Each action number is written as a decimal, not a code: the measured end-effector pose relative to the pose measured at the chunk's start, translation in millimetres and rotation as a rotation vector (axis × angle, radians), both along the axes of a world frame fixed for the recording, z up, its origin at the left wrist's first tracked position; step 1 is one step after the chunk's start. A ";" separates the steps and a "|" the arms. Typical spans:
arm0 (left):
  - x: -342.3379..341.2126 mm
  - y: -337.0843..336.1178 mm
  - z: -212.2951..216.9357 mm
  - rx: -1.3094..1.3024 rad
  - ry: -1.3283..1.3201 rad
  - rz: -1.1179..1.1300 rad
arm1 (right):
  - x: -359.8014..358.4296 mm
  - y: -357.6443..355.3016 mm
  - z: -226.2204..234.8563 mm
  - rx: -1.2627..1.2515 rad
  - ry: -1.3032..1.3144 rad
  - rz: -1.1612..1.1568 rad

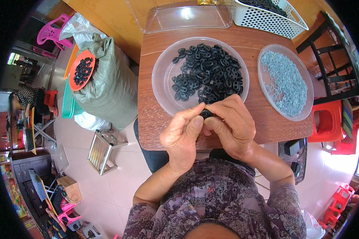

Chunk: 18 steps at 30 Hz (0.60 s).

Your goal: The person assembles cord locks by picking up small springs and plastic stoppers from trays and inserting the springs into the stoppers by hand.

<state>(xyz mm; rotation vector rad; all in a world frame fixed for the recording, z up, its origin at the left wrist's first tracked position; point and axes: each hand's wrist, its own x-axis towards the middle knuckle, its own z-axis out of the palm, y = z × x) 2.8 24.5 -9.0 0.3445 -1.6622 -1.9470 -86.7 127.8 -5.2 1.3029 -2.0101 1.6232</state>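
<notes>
My left hand (181, 135) and my right hand (236, 126) meet over the near edge of the wooden table. Between their fingertips they pinch a small black oval piece (206, 114), partly hidden by the fingers and thumbs. Just beyond my hands stands a round clear plastic tub (160, 75). Many black oval pieces with holes (209, 63) lie in it, heaped toward its right side. To the right, a shallow clear dish (307, 113) holds a spread of tiny slim pale-blue pieces (285, 83).
A clear rectangular lid or tray (187, 22) and a white perforated basket (263, 18) of dark pieces stand at the table's far side. Left of the table, a full woven sack (111, 87) bears an orange dish (73, 77). A metal-framed stool (101, 153) and red stools (327, 121) flank the table.
</notes>
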 end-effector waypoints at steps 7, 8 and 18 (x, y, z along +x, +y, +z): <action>-6.6 2.1 6.8 0.181 -0.036 -0.125 | -12.9 6.9 0.3 0.096 0.159 -0.029; -6.9 3.0 6.7 0.183 -0.050 -0.144 | -14.7 6.9 -1.1 0.097 0.213 -0.023; -12.6 3.6 2.3 -0.156 0.083 -0.009 | -15.4 1.5 -0.4 0.066 0.173 0.092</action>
